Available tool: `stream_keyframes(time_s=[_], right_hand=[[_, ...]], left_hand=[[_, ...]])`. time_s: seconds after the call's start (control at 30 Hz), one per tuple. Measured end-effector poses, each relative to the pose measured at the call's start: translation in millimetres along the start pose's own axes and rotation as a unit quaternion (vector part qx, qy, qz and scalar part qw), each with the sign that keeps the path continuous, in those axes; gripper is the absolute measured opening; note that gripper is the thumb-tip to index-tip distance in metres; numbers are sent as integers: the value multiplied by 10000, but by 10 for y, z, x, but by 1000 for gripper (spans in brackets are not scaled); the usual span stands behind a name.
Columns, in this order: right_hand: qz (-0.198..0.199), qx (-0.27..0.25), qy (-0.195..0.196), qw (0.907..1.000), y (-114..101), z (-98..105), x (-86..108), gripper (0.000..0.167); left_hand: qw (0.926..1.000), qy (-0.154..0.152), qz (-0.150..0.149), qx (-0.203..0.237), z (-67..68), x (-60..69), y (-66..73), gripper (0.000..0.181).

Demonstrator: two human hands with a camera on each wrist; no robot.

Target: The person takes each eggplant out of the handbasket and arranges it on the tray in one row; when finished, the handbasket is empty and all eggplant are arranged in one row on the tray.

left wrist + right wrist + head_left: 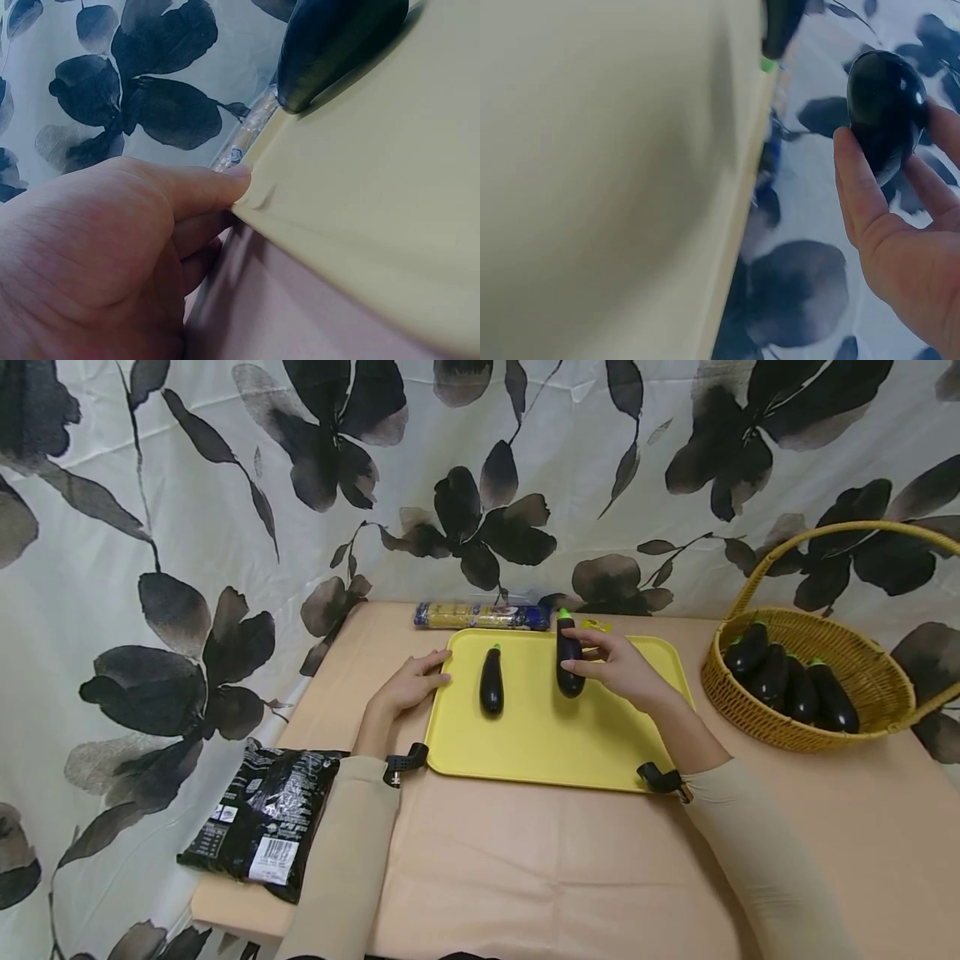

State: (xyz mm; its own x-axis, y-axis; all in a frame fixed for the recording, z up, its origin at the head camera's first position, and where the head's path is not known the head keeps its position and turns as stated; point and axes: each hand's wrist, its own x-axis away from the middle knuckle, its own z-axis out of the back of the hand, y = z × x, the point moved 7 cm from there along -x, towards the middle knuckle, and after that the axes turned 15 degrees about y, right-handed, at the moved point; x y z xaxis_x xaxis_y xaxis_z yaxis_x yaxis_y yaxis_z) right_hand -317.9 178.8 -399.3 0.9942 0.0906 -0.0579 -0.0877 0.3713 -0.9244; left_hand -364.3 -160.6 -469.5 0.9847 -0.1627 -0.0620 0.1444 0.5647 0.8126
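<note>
A yellow tray [525, 752] lies on the table. My left hand [408, 685] pinches its left rim; in the left wrist view the thumb of that hand [97, 232] is on top with fingers below the edge. One dark eggplant [491, 683] lies on the left part of the tray, green stem end away from me. My right hand [618, 668] grips a second eggplant [570, 660] from its right side, over the tray. The right wrist view shows this eggplant [885, 105] raised above the tray surface, between thumb and fingers.
A wicker basket [892, 693] with a tall handle stands at right, several eggplants [798, 689] inside. Behind the tray lies a packet [480, 616], seemingly pasta, near a small yellow wrapper [596, 625]. A black bag [262, 818] sits at the table's left edge. Floral cloth [480, 468] hangs behind.
</note>
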Motion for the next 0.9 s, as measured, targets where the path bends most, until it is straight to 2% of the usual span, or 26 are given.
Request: stream_keyframes(time_s=[0.13,0.33,0.5,0.9], right_hand=[[-119,94,-255,9996,77,-159,-86,63],[131,505,-692,9962,100,-384,-197,65],[210,630,-948,9933,86,-557,-260,66],[215,793,-996,9916,130,-786,-361,64]], left_hand=[[10000,2,-5,-57,-23,-6,0,57],[10000,13,-3,-85,-19,-10,-3,58],[9999,21,-10,-100,5,-1,8,57],[10000,11,-42,-63,6,3,23,57]])
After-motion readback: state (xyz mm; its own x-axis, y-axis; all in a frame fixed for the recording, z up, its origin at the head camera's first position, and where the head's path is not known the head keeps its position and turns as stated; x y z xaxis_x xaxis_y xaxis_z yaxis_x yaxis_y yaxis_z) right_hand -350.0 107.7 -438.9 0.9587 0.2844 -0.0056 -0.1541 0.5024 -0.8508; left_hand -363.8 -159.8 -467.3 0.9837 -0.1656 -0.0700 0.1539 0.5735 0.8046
